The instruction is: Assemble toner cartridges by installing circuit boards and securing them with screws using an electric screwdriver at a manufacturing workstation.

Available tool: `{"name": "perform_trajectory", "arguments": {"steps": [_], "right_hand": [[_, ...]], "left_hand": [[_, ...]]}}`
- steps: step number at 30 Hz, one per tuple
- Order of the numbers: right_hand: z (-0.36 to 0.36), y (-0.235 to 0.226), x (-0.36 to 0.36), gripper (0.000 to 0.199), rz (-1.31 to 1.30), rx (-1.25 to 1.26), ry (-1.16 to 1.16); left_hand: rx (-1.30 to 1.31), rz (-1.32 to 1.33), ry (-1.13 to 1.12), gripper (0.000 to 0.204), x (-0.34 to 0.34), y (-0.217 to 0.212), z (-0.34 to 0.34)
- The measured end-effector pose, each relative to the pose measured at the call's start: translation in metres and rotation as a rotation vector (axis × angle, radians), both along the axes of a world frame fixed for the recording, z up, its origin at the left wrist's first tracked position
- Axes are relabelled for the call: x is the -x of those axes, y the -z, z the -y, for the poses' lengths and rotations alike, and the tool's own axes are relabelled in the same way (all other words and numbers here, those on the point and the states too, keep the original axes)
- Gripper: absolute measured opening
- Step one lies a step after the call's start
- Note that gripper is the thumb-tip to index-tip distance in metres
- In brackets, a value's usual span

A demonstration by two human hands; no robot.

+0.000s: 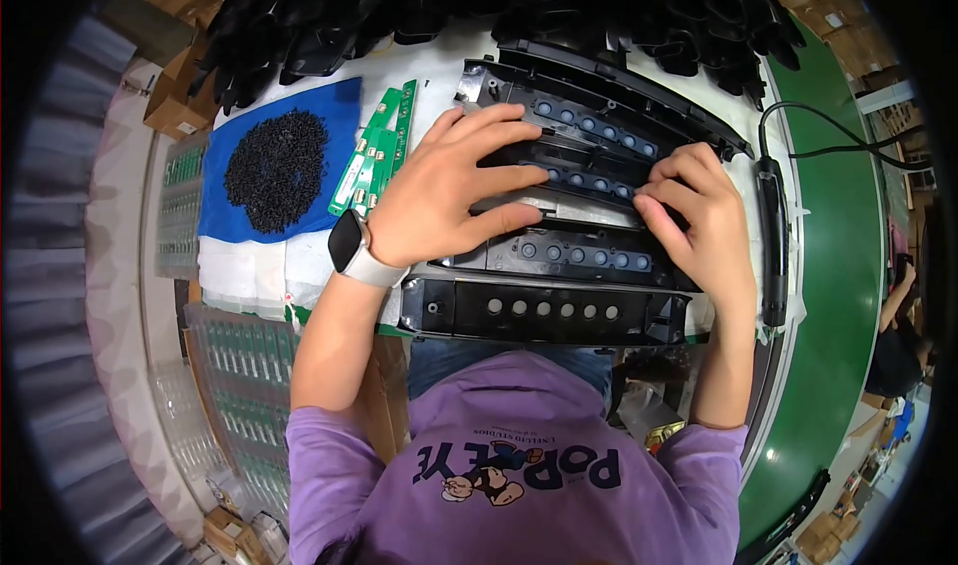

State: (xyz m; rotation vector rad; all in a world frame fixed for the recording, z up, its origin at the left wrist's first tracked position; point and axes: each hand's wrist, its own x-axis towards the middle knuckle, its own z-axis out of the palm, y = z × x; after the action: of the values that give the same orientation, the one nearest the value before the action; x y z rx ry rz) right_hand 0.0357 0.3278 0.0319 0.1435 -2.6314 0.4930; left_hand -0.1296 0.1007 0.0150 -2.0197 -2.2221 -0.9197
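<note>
Several long black plastic housings lie side by side in front of me, some fitted with grey-blue button strips. My left hand [461,178] is open, its fingers spread across the middle housings and the fingertips touching near the left end of one button strip [589,184]. At that strip's right end my right hand [694,206] is closed, with thumb and fingertips pinched on it. Nearer me is a housing with another button strip [579,256]. The nearest housing [469,305] has a row of bare round holes. The far strip [589,124] sits in the housing beyond.
Left of the housings, green circuit boards [377,151] lie beside a heap of small black screws [277,171] on a blue cloth [225,228]. Black plastic parts [499,6] are piled at the back. A corded black electric screwdriver [772,236] lies right, beside a green surface [838,266].
</note>
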Motion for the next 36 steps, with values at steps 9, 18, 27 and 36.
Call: {"name": "perform_trajectory", "arguments": {"steps": [9,18,27,36], "right_hand": [[-0.010,-0.001,-0.006,0.015,0.032,0.153,-0.036],[-0.035,0.001,0.018,0.019,0.168,0.102,0.180],[-0.028,0.002,0.029,0.025,0.018,-0.073,0.253],[-0.041,-0.010,0.042,0.023,-0.167,-0.185,0.280]], "left_hand": [[-0.039,0.033,-0.053,0.036,-0.004,-0.003,0.000],[-0.088,0.062,0.005,0.016,-0.003,0.003,-0.003],[-0.108,0.020,-0.067,0.037,-0.005,-0.001,-0.007],[-0.024,0.020,-0.125,0.048,-0.005,-0.005,-0.005]]}}
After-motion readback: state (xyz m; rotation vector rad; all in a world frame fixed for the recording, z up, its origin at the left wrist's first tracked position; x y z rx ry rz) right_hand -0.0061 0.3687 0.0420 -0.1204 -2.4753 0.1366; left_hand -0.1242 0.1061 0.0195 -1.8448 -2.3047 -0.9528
